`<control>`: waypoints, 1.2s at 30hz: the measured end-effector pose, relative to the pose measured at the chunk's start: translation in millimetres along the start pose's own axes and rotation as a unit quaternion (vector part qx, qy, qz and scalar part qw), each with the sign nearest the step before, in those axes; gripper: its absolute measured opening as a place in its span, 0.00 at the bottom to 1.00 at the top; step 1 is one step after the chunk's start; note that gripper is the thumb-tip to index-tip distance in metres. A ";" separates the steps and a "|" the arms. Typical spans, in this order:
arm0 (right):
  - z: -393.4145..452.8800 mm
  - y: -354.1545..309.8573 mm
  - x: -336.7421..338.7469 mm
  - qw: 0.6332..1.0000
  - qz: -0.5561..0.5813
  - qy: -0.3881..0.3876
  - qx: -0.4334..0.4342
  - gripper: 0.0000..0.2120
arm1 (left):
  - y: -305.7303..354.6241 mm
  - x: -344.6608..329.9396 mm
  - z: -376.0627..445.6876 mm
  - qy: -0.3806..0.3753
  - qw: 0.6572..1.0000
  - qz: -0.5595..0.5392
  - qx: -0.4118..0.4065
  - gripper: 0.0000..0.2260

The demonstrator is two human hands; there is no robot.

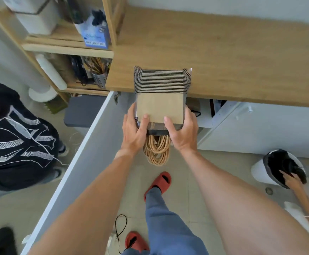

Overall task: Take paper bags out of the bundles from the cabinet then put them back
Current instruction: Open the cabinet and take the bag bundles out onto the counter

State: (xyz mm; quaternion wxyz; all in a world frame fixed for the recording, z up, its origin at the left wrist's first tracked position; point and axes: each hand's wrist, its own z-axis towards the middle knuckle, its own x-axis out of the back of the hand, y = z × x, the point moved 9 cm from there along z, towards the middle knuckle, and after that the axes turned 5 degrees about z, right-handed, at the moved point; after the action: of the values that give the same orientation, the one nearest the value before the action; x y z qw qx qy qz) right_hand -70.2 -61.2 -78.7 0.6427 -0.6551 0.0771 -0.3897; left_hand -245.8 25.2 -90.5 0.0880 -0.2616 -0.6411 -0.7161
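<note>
open cabinet door (87, 137) walls the left; countertop (223, 52) overhangs above.

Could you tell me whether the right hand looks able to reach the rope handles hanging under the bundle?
Probably yes: the handles hang bare just beside the right hand, but it grips the bundle of paper bags and must let go first.

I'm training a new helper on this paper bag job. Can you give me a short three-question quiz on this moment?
1. True or false: both hands grip the bundle of paper bags.
2. What hangs below the bundle? A) twine handles B) a towel C) a cable
3. Fill in: the bundle's far end rests on the edge of the wooden ____.

Key:
1. True: left hand and right hand hold its sides.
2. A, the twine handles.
3. Countertop.
</note>
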 end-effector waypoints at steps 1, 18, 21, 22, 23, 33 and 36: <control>19.0 -1.8 -0.7 1.000 -0.001 0.000 -0.004 0.33 | 4.9 -3.6 19.3 -0.003 1.000 -0.001 -0.001 0.29; 312.5 34.6 -93.3 0.981 -0.019 -0.126 -0.146 0.37 | 10.2 -65.2 310.0 -0.032 0.992 0.015 0.125 0.20; 326.2 32.7 -97.7 0.980 -0.015 -0.126 -0.155 0.41 | 5.5 -69.7 330.3 -0.050 0.986 0.035 0.157 0.26; 328.6 31.1 -97.7 0.977 -0.020 -0.137 -0.162 0.42 | 3.9 -70.3 333.5 -0.056 0.983 0.042 0.168 0.28; 329.7 28.2 -97.2 0.974 -0.027 -0.153 -0.168 0.43 | 2.3 -70.0 334.7 -0.060 0.981 0.045 0.177 0.30; 268.1 48.9 -52.2 0.974 -0.055 -0.077 -0.205 0.40 | 7.7 -41.0 259.5 0.059 0.989 0.032 0.134 0.28; 230.9 52.2 -33.7 0.980 -0.092 -0.041 -0.171 0.31 | 9.1 -34.3 213.0 0.091 0.990 0.053 0.096 0.19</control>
State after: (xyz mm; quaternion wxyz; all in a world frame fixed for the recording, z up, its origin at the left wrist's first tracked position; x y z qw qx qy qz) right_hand 68.3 131.2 -109.6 0.4856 -0.7747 0.0560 -0.4011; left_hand -156.8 221.9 -90.5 0.2091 -0.2191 -0.6814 -0.6663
